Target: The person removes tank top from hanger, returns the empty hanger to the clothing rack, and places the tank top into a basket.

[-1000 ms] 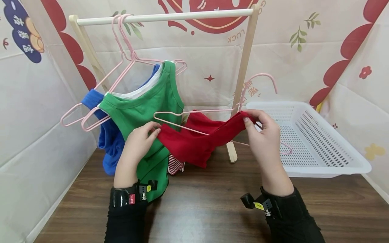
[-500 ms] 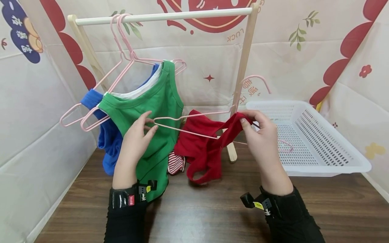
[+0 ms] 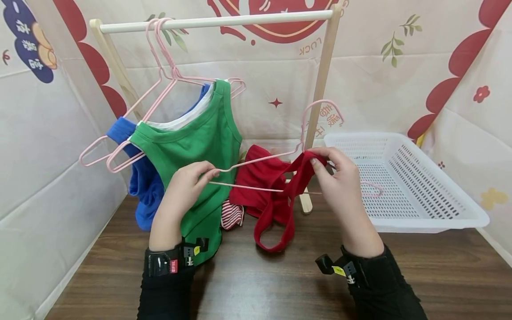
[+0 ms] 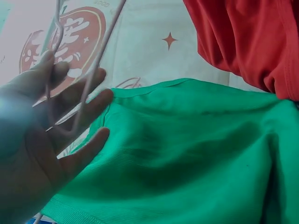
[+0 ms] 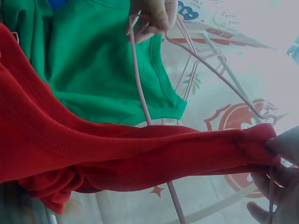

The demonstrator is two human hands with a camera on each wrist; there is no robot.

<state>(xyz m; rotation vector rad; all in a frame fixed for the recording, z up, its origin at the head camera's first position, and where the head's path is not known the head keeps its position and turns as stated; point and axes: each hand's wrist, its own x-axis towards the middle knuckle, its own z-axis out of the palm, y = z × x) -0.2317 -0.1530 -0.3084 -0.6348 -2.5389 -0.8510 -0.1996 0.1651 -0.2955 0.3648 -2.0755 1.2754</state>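
Note:
In the head view my left hand (image 3: 182, 191) pinches the left end of a pink hanger (image 3: 262, 159) between thumb and fingers. The left wrist view has the hanger's narrow end loop lying across the palm side of that hand. My right hand (image 3: 340, 178) grips a shoulder strap of a red tank top (image 3: 256, 175) close to the hanger's neck. That strap (image 5: 187, 149) runs around the hanger's wire in the right wrist view. The shirt's other strap (image 3: 276, 244) hangs loose in a loop low over the table. The hanger's hook points up and to the right.
A wooden rack with a white rail (image 3: 240, 21) stands behind. Hangers on it carry a green tank top (image 3: 192, 142) and a blue garment (image 3: 148, 178), with white cloth between. A striped cloth (image 3: 232, 214) lies below. At right sits a white basket (image 3: 432, 226).
My left hand let go of the red tank top's other strap, which dropped, then took hold of the hanger's left end. The hanger tilted, its left end lower and its hook further left.

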